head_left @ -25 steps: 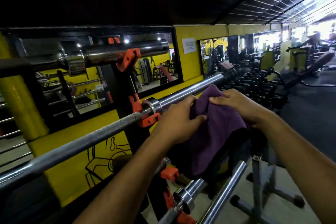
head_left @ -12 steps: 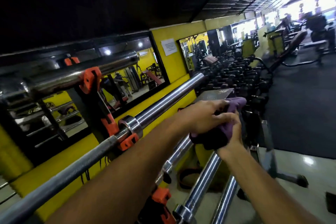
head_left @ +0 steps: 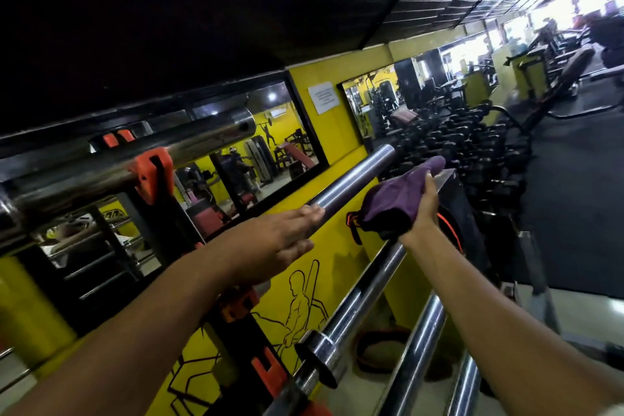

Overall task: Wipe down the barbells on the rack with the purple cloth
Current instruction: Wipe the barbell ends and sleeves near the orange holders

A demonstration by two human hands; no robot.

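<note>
Wall [head_left: 334, 132]: painted yellow, black line figures drawn low.
Mirror [head_left: 270, 145]: mounted on wall.
Notice [head_left: 323, 97]: white, posted beside mirror.
Dumbbells [head_left: 466, 142]: racked beyond.

Wall notice [head_left: 324, 97] unreadable, far gym machines [head_left: 553, 54] blurred, forearms cut off

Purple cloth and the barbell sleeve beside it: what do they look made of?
Purple cloth: soft, matte fabric, probably microfibre; it bunches and folds in the right hand. Barbell sleeve: smooth polished metal, likely chromed steel, showing long bright reflections.
</note>
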